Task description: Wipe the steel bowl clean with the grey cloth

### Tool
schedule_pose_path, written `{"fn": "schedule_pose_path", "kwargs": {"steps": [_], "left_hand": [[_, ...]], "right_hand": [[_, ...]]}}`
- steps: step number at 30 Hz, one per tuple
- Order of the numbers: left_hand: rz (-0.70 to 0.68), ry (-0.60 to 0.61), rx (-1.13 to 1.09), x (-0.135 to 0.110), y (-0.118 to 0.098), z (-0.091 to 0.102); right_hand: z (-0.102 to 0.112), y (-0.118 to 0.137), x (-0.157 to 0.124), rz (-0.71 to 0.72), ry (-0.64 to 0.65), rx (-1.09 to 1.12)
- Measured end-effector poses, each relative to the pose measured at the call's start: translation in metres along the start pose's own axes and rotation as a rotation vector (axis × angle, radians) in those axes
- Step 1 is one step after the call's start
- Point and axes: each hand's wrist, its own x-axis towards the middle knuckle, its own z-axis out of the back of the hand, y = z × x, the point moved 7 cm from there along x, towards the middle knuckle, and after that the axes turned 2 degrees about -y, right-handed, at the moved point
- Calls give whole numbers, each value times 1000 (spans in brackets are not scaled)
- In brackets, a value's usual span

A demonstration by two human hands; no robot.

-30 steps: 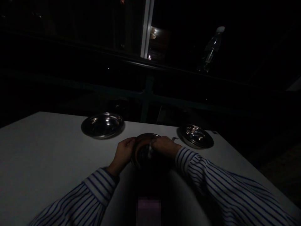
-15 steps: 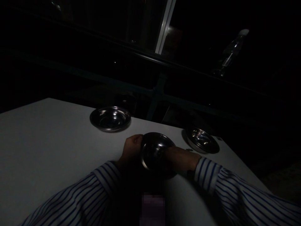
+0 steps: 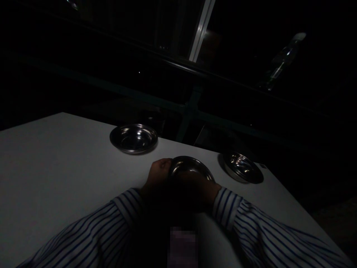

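Observation:
A shiny metal bowl (image 3: 192,163) is tilted toward me above the white table, its lower part lost in shadow. At its left rim, my left hand (image 3: 158,172) is closed, with the fingers curled against the edge. My right hand (image 3: 199,183) reaches across the inside of the bowl from the right; its fingers are too dark to make out, and I cannot see whether they hold anything. Both wrists come out of blue-and-white striped sleeves.
The white table (image 3: 69,160) has a second metal bowl (image 3: 134,139) near its far edge, left of centre. A third metal bowl (image 3: 242,167) stands by the right edge. Beyond, in the dark, a clear bottle (image 3: 283,61) with a white cap stands on a ledge.
My right hand has moved left across the inside of the bowl, covering more of it. My left hand keeps its hold at the rim. The view has shifted slightly.

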Motion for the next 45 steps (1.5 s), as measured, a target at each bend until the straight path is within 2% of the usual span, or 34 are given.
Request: {"fn": "schedule_pose_path", "kwargs": {"steps": [5,11,16,19,22,27,34,41,45], "left_hand": [[-19,-3,17,2,2,2],[-37,20,9,2,2,-2],[-51,17,32,0,-2,-4],[-14,-12,48,-3,-3,-3],[8,-7,12,-4,-4,-3],[-21,32,-42,-3,-5,-6],[-22,3,22,-4,-4,-4],[-22,12,9,-2,-4,-4],[-20,-23,12,0,-1,-2]], "right_hand": [[4,-25,19,-120,-12,-48],[12,-47,0,-193,-21,-46],[3,-35,-21,-126,67,55],[-7,-26,-26,-91,67,153],[-6,-33,-21,-134,19,116],[6,-49,-7,-239,-40,11],[-4,-14,-25,-100,26,119],[5,-47,2,-214,-55,-5],[3,-32,-5,-164,-30,16]]}}
